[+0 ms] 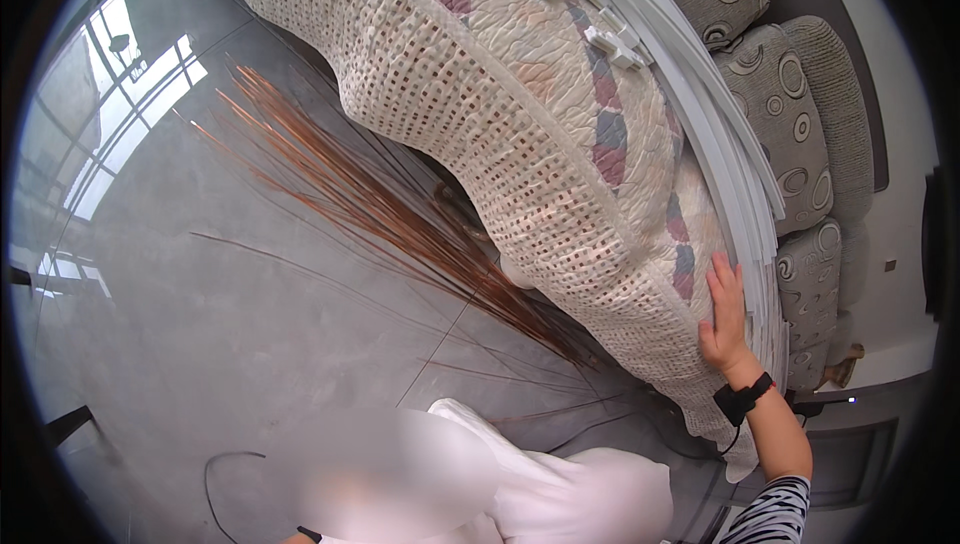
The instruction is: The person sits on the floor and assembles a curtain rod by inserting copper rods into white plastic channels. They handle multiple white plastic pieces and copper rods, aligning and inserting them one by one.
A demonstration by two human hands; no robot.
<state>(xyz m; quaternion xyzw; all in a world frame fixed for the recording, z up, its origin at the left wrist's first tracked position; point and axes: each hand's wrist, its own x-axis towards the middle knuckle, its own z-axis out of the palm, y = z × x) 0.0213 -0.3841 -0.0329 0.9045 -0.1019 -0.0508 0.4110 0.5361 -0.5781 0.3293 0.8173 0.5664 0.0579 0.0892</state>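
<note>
My right hand (727, 312) lies with its fingers stretched out at the edge of a patchwork quilt (540, 54), right beside a stack of long white strips (715, 134). Nothing shows in its grasp. A black band (743, 400) circles that wrist. Of my left side, only a sliver of skin and a dark band (309, 534) appear at the lower edge; its fingers are hidden. Small white plastic pieces (612, 46) rest on the quilt near the far strips.
A bundle of thin reddish-brown rods (400, 234) lies on the grey tiled floor (270, 334), alongside the quilt's hanging lace border (470, 134). Patterned sofa cushions (775, 94) stand beyond the strips. White cloth (590, 494) covers my lap, partly under a blurred patch.
</note>
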